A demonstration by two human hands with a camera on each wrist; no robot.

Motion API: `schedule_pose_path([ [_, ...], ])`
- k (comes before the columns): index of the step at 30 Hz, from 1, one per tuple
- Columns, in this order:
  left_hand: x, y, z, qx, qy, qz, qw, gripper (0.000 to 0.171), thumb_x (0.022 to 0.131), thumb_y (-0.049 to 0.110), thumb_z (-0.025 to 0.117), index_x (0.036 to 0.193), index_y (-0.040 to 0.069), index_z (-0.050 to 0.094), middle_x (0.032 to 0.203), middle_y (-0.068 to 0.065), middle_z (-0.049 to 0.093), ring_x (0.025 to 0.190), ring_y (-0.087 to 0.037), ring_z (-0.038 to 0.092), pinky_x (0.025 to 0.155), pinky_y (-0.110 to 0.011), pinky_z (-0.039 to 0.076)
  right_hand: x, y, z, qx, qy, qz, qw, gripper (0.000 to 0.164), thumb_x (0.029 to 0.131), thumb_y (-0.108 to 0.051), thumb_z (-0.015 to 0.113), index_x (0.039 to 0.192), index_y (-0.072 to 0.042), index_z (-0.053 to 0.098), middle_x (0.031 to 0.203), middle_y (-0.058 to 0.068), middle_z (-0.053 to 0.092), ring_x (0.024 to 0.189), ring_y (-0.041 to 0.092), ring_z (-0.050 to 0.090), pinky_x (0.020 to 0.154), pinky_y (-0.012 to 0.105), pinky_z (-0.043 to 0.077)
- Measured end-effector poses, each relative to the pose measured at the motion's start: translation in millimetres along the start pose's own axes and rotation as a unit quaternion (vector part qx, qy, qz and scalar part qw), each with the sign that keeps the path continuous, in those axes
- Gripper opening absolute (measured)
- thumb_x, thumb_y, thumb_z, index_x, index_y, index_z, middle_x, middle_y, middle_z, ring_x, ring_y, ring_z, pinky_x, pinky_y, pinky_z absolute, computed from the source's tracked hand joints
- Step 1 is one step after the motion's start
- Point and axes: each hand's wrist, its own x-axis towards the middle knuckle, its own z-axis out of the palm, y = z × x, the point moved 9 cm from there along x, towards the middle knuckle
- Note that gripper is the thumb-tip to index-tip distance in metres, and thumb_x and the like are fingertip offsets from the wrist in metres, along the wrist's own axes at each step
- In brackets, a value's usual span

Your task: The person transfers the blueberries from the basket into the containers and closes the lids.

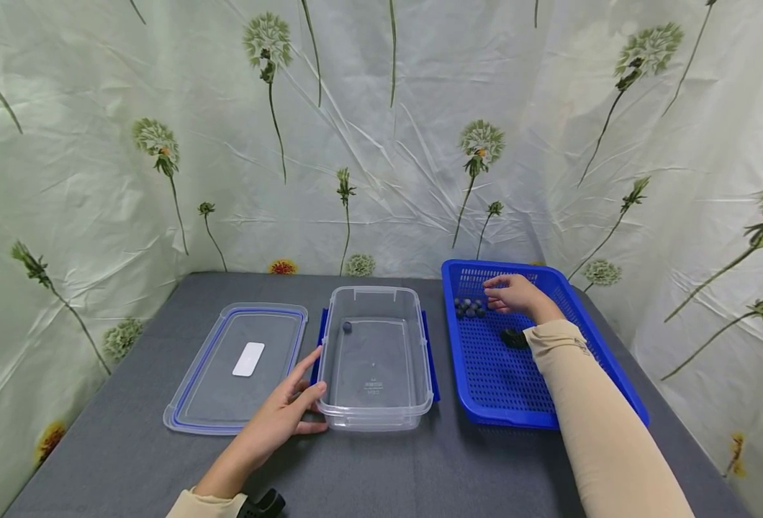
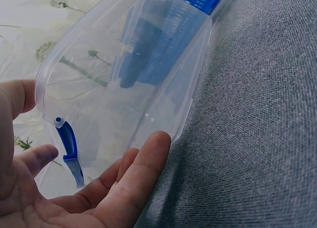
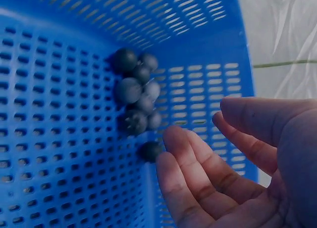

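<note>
My right hand hangs inside the blue perforated basket, fingers apart and holding nothing. Close to its fingertips, in the right wrist view, several blueberries lie grouped against the basket's wall. My left hand touches the near left corner of a clear plastic container. In the left wrist view its fingers are extended along the container's side, beside a blue clip. A single blueberry sits in the container, towards its far left.
A clear lid with a blue seal and a white label lies left of the container. Something dark shows beneath the right wrist; its kind is unclear. Grey cloth covers the table, with a flowered curtain behind.
</note>
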Motion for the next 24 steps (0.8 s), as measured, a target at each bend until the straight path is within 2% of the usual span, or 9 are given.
schedule_pose_path([
  [10,0.4,-1.0,0.5,0.001,-0.004,0.0,1.0,0.068,0.113,0.03,0.057,0.172,0.034,0.022,0.131,-0.027,0.051,0.106,-0.027,0.057,0.089,-0.047,0.067,2.9,21.4,6.4,-0.059,0.004,0.018,0.998,0.049,0.113,-0.012,0.049,0.156,0.011,0.043,0.145,0.033,0.056,0.103,0.021,0.067,0.079,0.027,0.06],
  [17,0.5,-0.8,0.6,0.005,-0.003,-0.003,1.0,0.068,0.114,0.03,0.055,0.172,0.035,0.021,0.135,-0.029,0.049,0.107,-0.028,0.058,0.09,-0.048,0.067,1.9,29.0,13.8,-0.071,-0.014,0.036,0.997,0.052,0.115,-0.012,0.045,0.16,0.012,0.036,0.158,0.038,0.044,0.129,0.044,0.062,0.099,0.043,0.061],
  [24,0.5,-0.7,-0.2,0.006,0.0,-0.006,1.0,0.068,0.114,0.029,0.056,0.172,0.035,0.022,0.135,-0.029,0.05,0.106,-0.027,0.058,0.089,-0.048,0.067,3.6,33.3,16.6,-0.063,-0.022,0.046,0.997,0.053,0.115,-0.013,0.045,0.16,0.011,0.035,0.158,0.037,0.044,0.132,0.045,0.06,0.104,0.048,0.059],
])
